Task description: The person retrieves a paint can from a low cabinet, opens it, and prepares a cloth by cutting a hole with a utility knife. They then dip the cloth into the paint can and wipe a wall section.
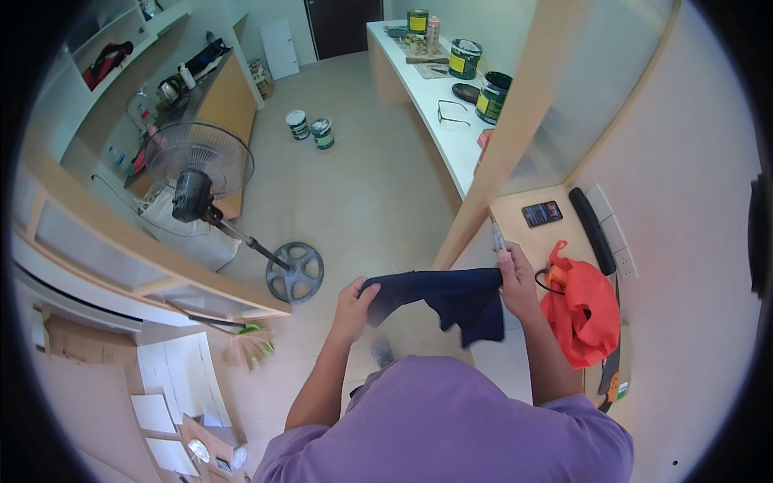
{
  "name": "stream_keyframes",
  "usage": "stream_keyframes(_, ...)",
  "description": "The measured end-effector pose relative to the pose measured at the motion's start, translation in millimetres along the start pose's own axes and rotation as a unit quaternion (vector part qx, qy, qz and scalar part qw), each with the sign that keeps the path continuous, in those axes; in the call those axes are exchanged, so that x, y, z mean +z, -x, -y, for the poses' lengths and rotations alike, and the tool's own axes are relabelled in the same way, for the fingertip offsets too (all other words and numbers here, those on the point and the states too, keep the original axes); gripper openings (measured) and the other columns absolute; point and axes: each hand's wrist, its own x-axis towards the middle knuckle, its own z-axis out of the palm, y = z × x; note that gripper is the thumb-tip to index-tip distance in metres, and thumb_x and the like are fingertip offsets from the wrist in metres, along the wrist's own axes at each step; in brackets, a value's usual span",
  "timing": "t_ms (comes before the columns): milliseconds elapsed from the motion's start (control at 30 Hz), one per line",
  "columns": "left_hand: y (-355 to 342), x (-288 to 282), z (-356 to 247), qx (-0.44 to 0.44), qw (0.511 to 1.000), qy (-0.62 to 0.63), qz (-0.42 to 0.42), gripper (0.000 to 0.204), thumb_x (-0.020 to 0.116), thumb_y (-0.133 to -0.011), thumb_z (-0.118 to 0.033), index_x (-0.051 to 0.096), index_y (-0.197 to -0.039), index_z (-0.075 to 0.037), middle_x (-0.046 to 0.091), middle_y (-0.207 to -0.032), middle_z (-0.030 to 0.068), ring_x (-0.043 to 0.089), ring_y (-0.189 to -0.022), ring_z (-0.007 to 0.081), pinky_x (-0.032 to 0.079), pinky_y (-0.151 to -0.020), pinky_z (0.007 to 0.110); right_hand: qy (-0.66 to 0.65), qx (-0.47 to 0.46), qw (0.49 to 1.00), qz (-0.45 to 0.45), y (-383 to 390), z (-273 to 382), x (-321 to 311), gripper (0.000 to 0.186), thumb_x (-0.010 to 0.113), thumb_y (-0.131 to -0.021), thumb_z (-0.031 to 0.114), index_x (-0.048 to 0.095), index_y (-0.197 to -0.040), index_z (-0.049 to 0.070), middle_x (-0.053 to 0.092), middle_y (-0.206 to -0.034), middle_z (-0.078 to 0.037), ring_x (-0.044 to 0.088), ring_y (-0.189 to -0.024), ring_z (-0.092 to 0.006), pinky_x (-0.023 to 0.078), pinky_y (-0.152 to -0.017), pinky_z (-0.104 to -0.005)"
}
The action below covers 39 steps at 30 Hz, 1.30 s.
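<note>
A dark navy piece of cloth (435,288) is stretched between my two hands in front of my chest, its lower edge cut unevenly and hanging down on the right. My left hand (351,311) pinches its left end between thumb and fingers. My right hand (519,279) is closed on the other end. A slim, pale grey tool with a pointed tip (498,238) sticks up from that same hand; its exact kind is hard to make out. Close to my right hand, on a wooden ledge, lie a red bag (588,318) and a phone (543,214).
A long black case (592,231) lies by the wall sockets (626,262). Wooden-framed partitions flank me. Ahead left stands a pedestal fan (193,193); paint tins (322,134) sit on the floor. The white counter (427,105) carries more tins and eyeglasses (452,114). A broom (254,344) lies left.
</note>
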Motion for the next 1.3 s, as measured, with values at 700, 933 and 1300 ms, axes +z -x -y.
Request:
stream_keyframes(700, -439, -92, -150, 0.031, 0.979, -0.004, -0.201, 0.011, 0.056, -0.103, -0.011, 0.058, -0.112, -0.004, 0.066, -0.100, 0.0050, 0.063, -0.088, 0.0102, 0.053, -0.078, 0.026, -0.200, 0.104, 0.974, -0.033, -527, -38, 239, 0.044, 0.047, -0.110, 0.046, 0.059, -0.119, 0.004, 0.042, -0.074, 0.003, 0.040, -0.050, -0.0049, 0.038, -0.042, -0.0226)
stream_keyframes(933, -625, -128, -203, 0.119, 0.970, 0.059, -0.203, 0.015, 0.059, -0.107, -0.015, 0.059, -0.115, -0.003, 0.066, -0.102, 0.0030, 0.063, -0.088, 0.0081, 0.054, -0.081, 0.024, -0.165, 0.040, 0.985, -0.021, -729, -17, 282, 0.045, 0.047, -0.110, 0.046, 0.058, -0.122, 0.004, 0.045, -0.076, 0.002, 0.043, -0.052, -0.0053, 0.041, -0.043, -0.0228)
stream_keyframes(1300, -975, -191, -311, 0.098, 0.994, 0.034, -0.034, 0.015, 0.058, -0.106, -0.013, 0.062, -0.114, 0.000, 0.068, -0.104, 0.0035, 0.063, -0.093, 0.0078, 0.053, -0.083, 0.024, -0.104, 0.032, 0.989, -0.096, -1026, -33, 345, 0.043, 0.043, -0.111, 0.044, 0.059, -0.118, 0.004, 0.051, -0.069, 0.000, 0.047, -0.049, -0.0070, 0.040, -0.043, -0.0231)
